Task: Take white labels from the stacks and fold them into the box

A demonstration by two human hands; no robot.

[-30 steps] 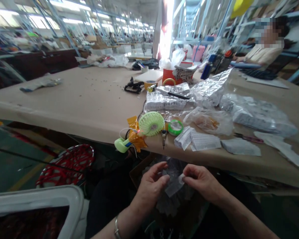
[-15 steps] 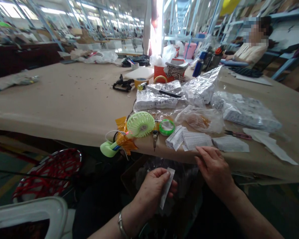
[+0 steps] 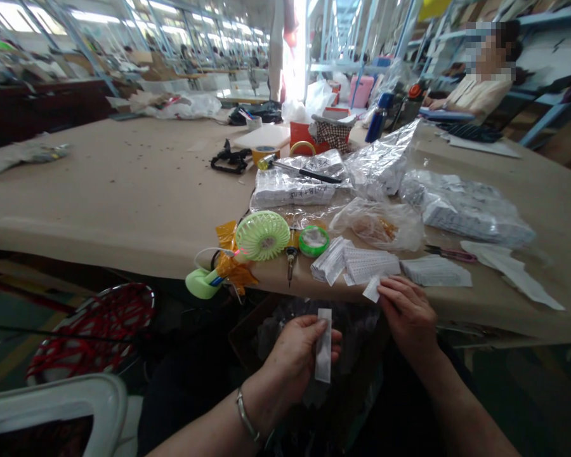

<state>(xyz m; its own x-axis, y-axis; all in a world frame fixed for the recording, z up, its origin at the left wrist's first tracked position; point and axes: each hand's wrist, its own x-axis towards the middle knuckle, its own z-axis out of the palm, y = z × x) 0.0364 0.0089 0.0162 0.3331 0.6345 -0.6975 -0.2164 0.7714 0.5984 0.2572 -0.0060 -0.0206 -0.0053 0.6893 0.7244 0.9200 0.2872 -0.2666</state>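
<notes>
Over the table's front edge, my left hand (image 3: 297, 349) pinches a narrow white strip (image 3: 323, 355) between thumb and fingers, the strip standing nearly upright. My right hand (image 3: 409, 314) is at the table edge, its thumb and fingertips closed on a small white printed label (image 3: 372, 289). Just beyond it lies a fanned stack of printed labels (image 3: 371, 265). Another pile of labels (image 3: 332, 260) sits to its left, and a further stack (image 3: 436, 271) lies to its right. A green round tub (image 3: 313, 241) with white content stands behind the left pile.
A light-green fan (image 3: 262, 236) is taped at the table edge, beside a screwdriver-like tool (image 3: 290, 263). Pink-handled scissors (image 3: 451, 254) lie at right. Plastic-wrapped bundles (image 3: 295, 184) and a hammer-like tool (image 3: 309, 172) are behind. A person (image 3: 485, 82) sits far right.
My right hand has drawn a label from the stack's front toward the table edge. The strip in my left hand has turned more upright. The view has shifted slightly.
</notes>
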